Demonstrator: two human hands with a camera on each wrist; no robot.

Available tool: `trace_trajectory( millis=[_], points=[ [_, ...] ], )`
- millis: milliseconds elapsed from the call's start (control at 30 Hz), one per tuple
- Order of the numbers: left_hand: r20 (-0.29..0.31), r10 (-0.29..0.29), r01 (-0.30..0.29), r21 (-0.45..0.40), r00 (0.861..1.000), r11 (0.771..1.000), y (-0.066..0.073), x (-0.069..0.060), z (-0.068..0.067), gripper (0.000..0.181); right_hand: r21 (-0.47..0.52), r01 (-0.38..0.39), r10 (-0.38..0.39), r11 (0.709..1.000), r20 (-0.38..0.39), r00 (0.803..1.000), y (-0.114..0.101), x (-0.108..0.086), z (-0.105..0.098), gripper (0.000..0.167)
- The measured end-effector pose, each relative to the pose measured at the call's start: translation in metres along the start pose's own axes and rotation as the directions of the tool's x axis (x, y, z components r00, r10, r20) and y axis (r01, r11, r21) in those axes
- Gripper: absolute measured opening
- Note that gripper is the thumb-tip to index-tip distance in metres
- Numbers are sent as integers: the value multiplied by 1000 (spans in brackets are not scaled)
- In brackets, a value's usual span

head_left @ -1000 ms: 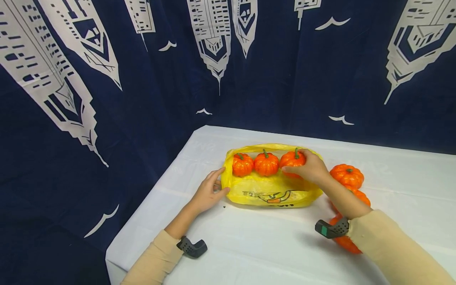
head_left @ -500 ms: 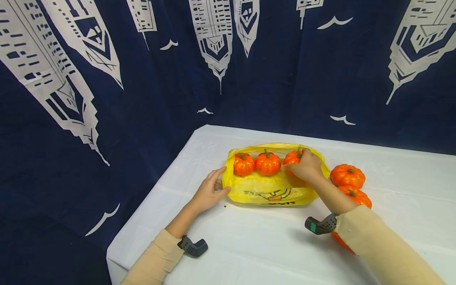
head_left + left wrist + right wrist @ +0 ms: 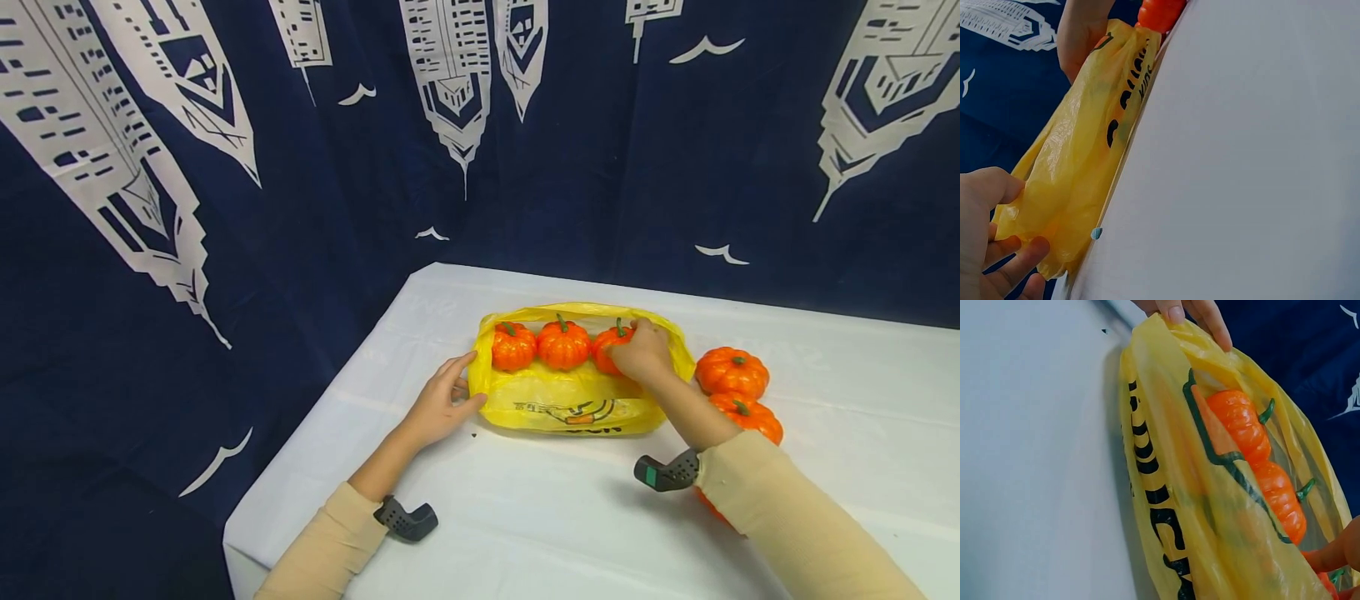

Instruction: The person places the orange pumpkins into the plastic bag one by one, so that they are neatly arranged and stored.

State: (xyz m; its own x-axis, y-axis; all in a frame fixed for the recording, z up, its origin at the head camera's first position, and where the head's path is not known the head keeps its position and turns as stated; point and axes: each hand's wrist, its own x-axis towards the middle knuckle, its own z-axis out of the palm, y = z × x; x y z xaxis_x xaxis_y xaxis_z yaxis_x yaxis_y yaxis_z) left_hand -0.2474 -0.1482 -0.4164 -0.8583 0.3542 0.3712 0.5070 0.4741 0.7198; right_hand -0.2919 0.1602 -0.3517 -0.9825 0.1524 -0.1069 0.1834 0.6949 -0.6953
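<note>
A yellow plastic bag lies on the table with its mouth spread open. Inside it, a left pumpkin, a middle pumpkin and a right pumpkin form a row, orange with green stems. My right hand reaches into the bag and holds the right pumpkin, its fingers covering that pumpkin's right side. At the bag's left end, my left hand touches the plastic with fingers and thumb spread. The left wrist view shows these fingers against the bag, relaxed.
To the right of the bag, an orange pumpkin sits behind another pumpkin. A further one is mostly hidden under the right sleeve. White cloth covers the table. A dark blue printed curtain hangs behind.
My right hand has gone deeper into the bag with the right pumpkin, which now sits lower and closer to the middle one. My left hand has stayed at the bag's left end.
</note>
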Motion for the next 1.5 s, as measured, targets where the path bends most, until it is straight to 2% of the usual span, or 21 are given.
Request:
trace_trajectory(
  millis=[267,700,1100,1333,1500],
  points=[
    [3,6,-6,5,1000,1000,0,0,-1,65,39,15,-15,999,-2,1000,2,0,3,73],
    [0,0,0,6,1000,1000,2,-1,-1,65,44,33,-34,998,15,999,2,-7,-3,79],
    [3,-7,7,7,1000,1000,4,-1,-1,65,69,37,-41,997,65,997,0,-20,-18,78],
    [4,-6,6,14,1000,1000,4,-1,-1,65,53,90,-94,995,79,993,3,-29,-29,79],
    [4,-8,8,14,1000,1000,4,-1,-2,65,78,108,-115,991,94,989,5,-37,-37,78]
  ],
)
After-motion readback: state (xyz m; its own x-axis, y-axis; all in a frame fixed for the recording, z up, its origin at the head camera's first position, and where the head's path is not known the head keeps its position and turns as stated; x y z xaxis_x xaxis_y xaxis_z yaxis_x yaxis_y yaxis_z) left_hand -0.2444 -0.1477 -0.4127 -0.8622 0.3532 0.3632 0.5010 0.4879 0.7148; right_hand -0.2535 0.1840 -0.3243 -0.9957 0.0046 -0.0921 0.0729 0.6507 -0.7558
